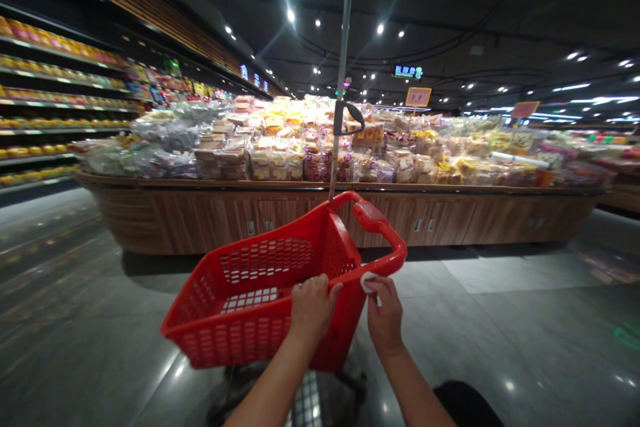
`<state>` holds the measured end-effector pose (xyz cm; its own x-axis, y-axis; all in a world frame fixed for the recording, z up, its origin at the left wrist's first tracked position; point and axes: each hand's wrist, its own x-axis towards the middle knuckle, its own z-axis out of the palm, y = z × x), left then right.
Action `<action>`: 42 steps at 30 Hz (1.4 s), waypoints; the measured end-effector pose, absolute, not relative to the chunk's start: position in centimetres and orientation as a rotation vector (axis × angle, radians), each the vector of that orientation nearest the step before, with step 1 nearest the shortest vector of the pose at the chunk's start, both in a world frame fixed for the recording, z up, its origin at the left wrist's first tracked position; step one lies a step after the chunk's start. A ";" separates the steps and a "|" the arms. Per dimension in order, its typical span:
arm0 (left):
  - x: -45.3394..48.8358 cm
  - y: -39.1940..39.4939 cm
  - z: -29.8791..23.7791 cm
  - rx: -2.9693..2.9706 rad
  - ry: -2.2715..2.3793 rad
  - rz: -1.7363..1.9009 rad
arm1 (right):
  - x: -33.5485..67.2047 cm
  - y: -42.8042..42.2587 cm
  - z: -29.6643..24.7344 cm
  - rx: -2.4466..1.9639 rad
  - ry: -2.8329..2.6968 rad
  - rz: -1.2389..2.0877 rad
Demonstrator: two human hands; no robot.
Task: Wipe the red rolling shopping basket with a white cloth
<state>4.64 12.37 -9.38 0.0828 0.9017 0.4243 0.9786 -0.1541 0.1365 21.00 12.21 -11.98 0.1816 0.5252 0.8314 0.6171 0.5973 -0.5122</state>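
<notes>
The left hand curls over the cart — gripping it. The right hand — nearly closed — pinches a white wad at the handle.

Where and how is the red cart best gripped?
Probably by the crossbar of its handle, palm over the top, coming from the handle end at the view's right. The bar stands out past the basket, with an open gap between them, so it should take a full wrap.

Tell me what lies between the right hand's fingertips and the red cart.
In the head view, a small white wad, material unclear, lies between the right hand and the red cart.
</notes>
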 end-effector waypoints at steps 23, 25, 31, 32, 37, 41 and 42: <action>3.2 11.9 -9.5 -2.187 -1.919 -0.628 | 29.0 13.9 -3.1 -1.329 -1.871 -0.115; 2.8 11.8 -9.5 -2.188 -1.912 -0.630 | 28.7 13.4 -2.0 -1.304 -2.029 -0.043; 1.7 11.3 -9.7 -2.194 -1.876 -0.612 | 28.8 14.2 0.8 -1.255 -2.333 -0.022; 1.6 11.2 -9.7 -2.196 -1.879 -0.603 | 29.1 14.5 1.2 -1.241 -2.361 -0.028; 1.5 11.0 -9.7 -2.204 -1.877 -0.589 | 29.8 14.9 2.6 -1.102 -2.545 0.141; 1.0 10.8 -10.1 -2.225 -1.836 -0.619 | 29.0 16.1 3.4 -1.010 -2.641 0.140; 0.9 10.7 -10.2 -2.231 -1.831 -0.625 | 28.7 16.6 3.6 -1.007 -2.663 0.077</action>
